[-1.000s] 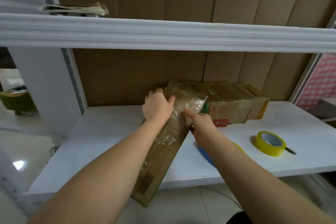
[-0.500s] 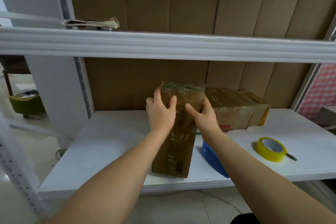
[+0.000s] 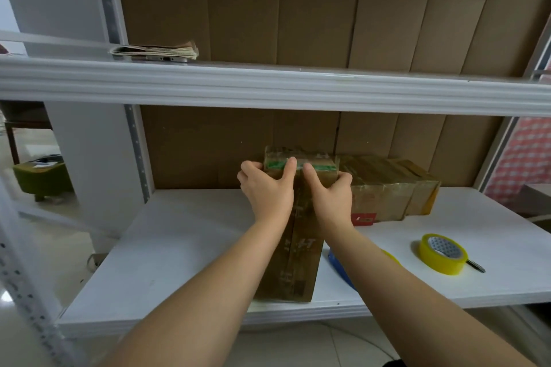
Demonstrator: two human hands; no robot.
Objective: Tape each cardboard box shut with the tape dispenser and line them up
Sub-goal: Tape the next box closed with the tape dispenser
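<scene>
Head view. My left hand (image 3: 268, 191) and right hand (image 3: 329, 194) are close together, both clamped on the far top end of a long cardboard box (image 3: 293, 250) lying lengthwise on the white shelf (image 3: 185, 250), thumbs on top. I judge it light and stiff, the taped skin slick; grip the edges, not the faces. Just right of my right hand sits a row of taped boxes (image 3: 390, 188). A yellow tape roll (image 3: 441, 253) lies well right. A blue object (image 3: 340, 268), perhaps the dispenser, is mostly hidden under my right forearm. My fingertips are out of sight.
</scene>
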